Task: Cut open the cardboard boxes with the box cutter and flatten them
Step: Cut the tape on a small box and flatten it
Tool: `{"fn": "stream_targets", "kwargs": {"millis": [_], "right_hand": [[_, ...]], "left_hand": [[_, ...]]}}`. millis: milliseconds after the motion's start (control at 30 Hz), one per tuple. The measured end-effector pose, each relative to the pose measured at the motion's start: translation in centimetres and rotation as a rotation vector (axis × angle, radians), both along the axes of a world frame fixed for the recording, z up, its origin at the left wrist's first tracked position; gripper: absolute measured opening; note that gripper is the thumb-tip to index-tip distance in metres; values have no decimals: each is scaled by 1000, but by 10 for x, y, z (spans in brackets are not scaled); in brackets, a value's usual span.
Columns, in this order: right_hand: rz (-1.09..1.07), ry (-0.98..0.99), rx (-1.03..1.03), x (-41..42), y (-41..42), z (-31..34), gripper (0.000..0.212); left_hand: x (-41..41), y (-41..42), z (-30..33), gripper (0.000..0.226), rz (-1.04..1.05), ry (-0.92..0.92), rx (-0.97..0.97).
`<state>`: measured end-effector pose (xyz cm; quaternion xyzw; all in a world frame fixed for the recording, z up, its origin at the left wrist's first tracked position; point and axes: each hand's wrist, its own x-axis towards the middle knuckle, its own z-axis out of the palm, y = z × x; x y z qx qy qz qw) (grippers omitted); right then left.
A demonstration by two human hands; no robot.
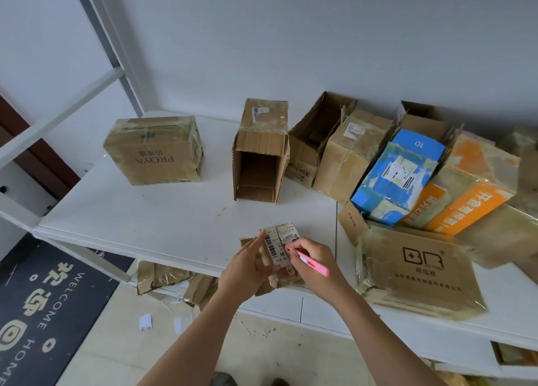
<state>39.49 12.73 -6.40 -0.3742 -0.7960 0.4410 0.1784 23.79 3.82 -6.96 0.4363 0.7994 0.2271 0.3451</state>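
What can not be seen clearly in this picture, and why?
- Box cutter blade, head view: the tip is too small and lies against the small box.
- Small box body: hidden behind the left hand and right hand.
- Its label text: too small to read.
- Boxes at far right: cut off by the frame edge.

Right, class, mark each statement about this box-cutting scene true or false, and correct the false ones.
1. The right hand holds a pink cutter. True.
2. The PROYA box is cut open. False: it is sealed with tape.
3. The left hand steadies a small labelled box. True.
4. The box in the middle of the table is sealed shut. False: its near end is open.
5. The blue box lies on the floor. False: it leans among boxes on the table.
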Motion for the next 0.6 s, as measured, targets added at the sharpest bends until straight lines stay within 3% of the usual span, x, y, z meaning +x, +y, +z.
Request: {"fn": "stream_targets", "kwargs": {"millis": [600], "right_hand": [[-25,60,-79,33,-23,3,12]], "left_hand": [[0,1,0,87,-2,-11,9]]}}
